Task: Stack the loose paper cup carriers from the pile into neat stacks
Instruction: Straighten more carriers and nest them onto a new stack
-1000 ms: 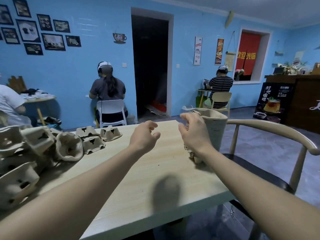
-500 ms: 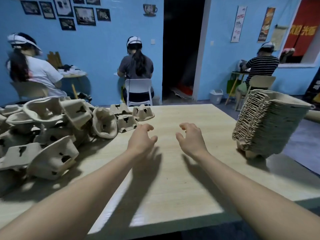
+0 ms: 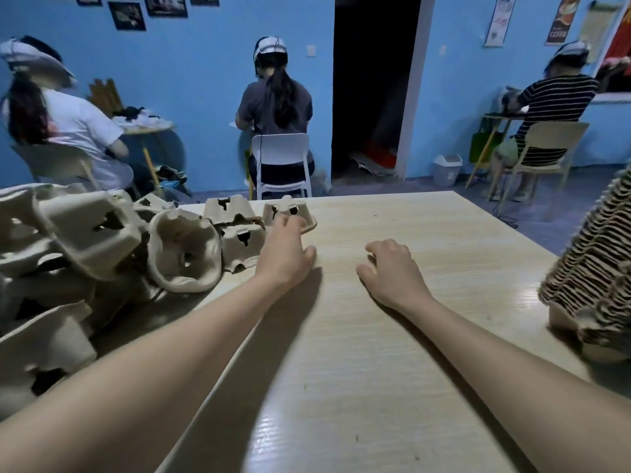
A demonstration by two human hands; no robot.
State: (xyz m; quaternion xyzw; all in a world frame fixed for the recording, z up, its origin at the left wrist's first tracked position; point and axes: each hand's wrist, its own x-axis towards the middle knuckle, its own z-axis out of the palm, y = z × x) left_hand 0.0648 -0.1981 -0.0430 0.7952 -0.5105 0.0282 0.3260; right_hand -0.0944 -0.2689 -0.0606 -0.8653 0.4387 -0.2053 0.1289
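The left hand touches a loose carrier near the table's far edge; the neat stack stands at its right edge.

I'm looking into a small café-like room: blue walls carrying framed pictures and coffee posters, people sitting at little round tables on light chairs.

Your loose pulp carriers lie jumbled, tipped every way, at the left; the nested stack leans at the right edge.
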